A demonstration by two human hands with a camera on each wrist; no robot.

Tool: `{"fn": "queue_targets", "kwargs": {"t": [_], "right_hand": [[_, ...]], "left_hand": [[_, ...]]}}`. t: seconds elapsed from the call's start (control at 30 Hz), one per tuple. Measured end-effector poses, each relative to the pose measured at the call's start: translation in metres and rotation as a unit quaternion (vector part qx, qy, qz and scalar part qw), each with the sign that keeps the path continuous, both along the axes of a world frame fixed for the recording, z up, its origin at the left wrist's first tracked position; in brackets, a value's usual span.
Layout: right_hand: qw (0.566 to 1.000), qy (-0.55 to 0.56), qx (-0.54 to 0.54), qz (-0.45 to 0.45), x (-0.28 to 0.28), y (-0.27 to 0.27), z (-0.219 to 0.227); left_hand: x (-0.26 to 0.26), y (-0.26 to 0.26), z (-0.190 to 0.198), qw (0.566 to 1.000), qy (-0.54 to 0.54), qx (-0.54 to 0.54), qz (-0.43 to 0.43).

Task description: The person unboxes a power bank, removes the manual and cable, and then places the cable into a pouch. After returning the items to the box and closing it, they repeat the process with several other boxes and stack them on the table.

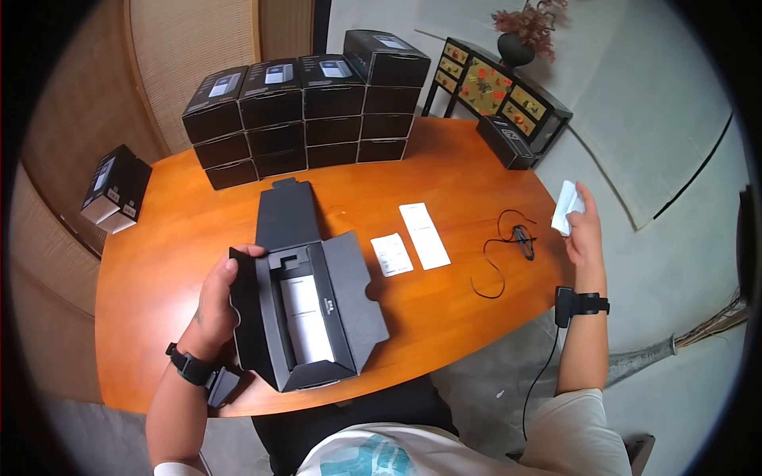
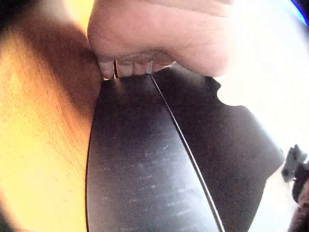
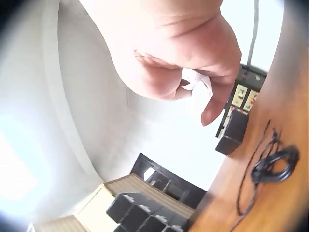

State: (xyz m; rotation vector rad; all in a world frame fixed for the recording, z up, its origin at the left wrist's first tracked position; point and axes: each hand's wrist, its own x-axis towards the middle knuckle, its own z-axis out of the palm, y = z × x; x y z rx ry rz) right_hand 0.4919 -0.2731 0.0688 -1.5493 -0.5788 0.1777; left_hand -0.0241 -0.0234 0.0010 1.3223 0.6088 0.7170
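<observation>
An open black box (image 1: 274, 325) lies near the table's front edge with its flaps spread. White paper slips (image 1: 305, 317) show in its inner recess. My left hand (image 1: 213, 305) grips the box's left side, thumb at the upper left corner. In the left wrist view, the fingers of that hand (image 2: 159, 41) curl under the far end of the dark box side (image 2: 140, 154). Raised past the table's right edge, my right hand (image 1: 586, 238) pinches a small white folded sheet (image 1: 566, 208). The right wrist view shows that sheet (image 3: 200, 94) bent between thumb and fingers.
Two white printed papers (image 1: 425, 236) and a coiled black cable (image 1: 522, 242) lie right of the box. Stacked black boxes (image 1: 305, 111) stand along the back. Single boxes sit at the left edge (image 1: 119, 186) and back right (image 1: 506, 143), near a painted cabinet (image 1: 484, 83).
</observation>
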Motion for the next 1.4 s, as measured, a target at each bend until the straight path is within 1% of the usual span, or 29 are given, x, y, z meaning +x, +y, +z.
{"fn": "queue_targets", "kwargs": {"t": [0.07,0.17,0.23,0.3,0.4,0.43,0.47,0.5,0.53,0.57,0.63,0.73,0.8,0.87,0.97,1.0,1.1,1.13,1.2,1.23,1.27,1.3,1.37,1.4], "right_hand": [[0.996,0.027,0.048,0.071,-0.008,0.010,0.003],[0.978,0.092,0.068,0.173,-0.030,0.028,0.003],[0.962,0.105,0.080,0.239,-0.067,0.047,0.004],[0.945,0.115,0.090,0.291,-0.101,0.064,0.004],[0.922,0.058,0.000,0.382,-0.163,0.087,0.002],[0.913,0.036,-0.056,0.403,-0.190,0.095,0.007],[0.889,0.032,-0.075,0.451,-0.213,0.102,0.009],[0.877,-0.087,-0.105,0.460,-0.238,0.109,0.014],[0.857,-0.113,-0.118,0.490,-0.251,0.118,0.006],[0.834,-0.209,-0.152,0.488,-0.268,0.124,0.014],[0.807,-0.256,-0.209,0.489,-0.292,0.134,0.018],[0.786,-0.290,-0.217,0.501,-0.304,0.146,-0.002],[0.781,-0.284,-0.228,0.507,-0.309,0.145,-0.013],[0.776,-0.274,-0.255,0.508,-0.314,0.143,-0.012],[0.733,-0.338,-0.305,0.505,-0.320,0.142,-0.012],[0.708,-0.365,-0.342,0.499,-0.326,0.143,-0.007],[0.721,-0.410,-0.291,0.476,-0.322,0.140,-0.014],[0.744,-0.446,-0.230,0.441,-0.316,0.141,-0.013],[0.773,-0.507,-0.103,0.366,-0.294,0.146,-0.007],[0.785,-0.506,-0.097,0.343,-0.283,0.148,-0.002],[0.798,-0.474,-0.104,0.356,-0.269,0.149,0.001],[0.811,-0.441,-0.112,0.367,-0.256,0.149,0.003],[0.840,-0.355,-0.201,0.357,-0.236,0.149,0.006],[0.856,-0.342,-0.202,0.331,-0.228,0.152,-0.003]], "left_hand": [[-0.001,0.004,-0.006,1.000,-0.005,0.001,-0.003],[0.001,0.001,-0.001,1.000,0.000,0.012,-0.002],[-0.002,0.005,-0.005,0.999,0.015,0.035,0.004],[-0.002,0.006,-0.003,1.000,0.006,0.010,-0.013],[-0.001,0.004,-0.002,1.000,0.012,0.006,-0.005],[0.001,0.002,-0.001,1.000,0.017,0.005,0.003],[0.002,0.001,0.000,1.000,0.022,0.004,0.011],[0.002,0.001,-0.001,1.000,0.023,0.006,0.010],[0.002,0.002,-0.002,1.000,0.024,0.006,0.008],[0.001,0.003,-0.003,1.000,0.024,0.007,0.007],[0.000,0.004,-0.002,1.000,0.023,0.010,0.001],[0.000,0.003,0.003,1.000,0.020,0.007,-0.007],[0.000,0.001,0.004,1.000,0.021,0.009,-0.007],[-0.002,0.004,0.002,0.999,0.028,0.029,-0.010],[-0.003,0.004,0.003,0.997,0.044,0.053,-0.016],[-0.003,0.004,0.005,0.997,0.046,0.052,-0.020],[-0.004,0.004,0.007,0.997,0.046,0.054,-0.032],[-0.004,0.004,0.005,0.997,0.041,0.058,-0.036],[-0.006,0.004,0.002,0.997,0.040,0.059,-0.039],[-0.007,0.005,0.001,0.996,0.044,0.059,-0.042],[-0.008,0.007,0.000,0.996,0.048,0.059,-0.046],[-0.009,0.009,-0.002,0.994,0.048,0.082,-0.052],[-0.010,0.013,-0.008,0.988,0.049,0.131,-0.067],[-0.008,0.015,-0.013,0.989,0.022,0.130,-0.072]]}}
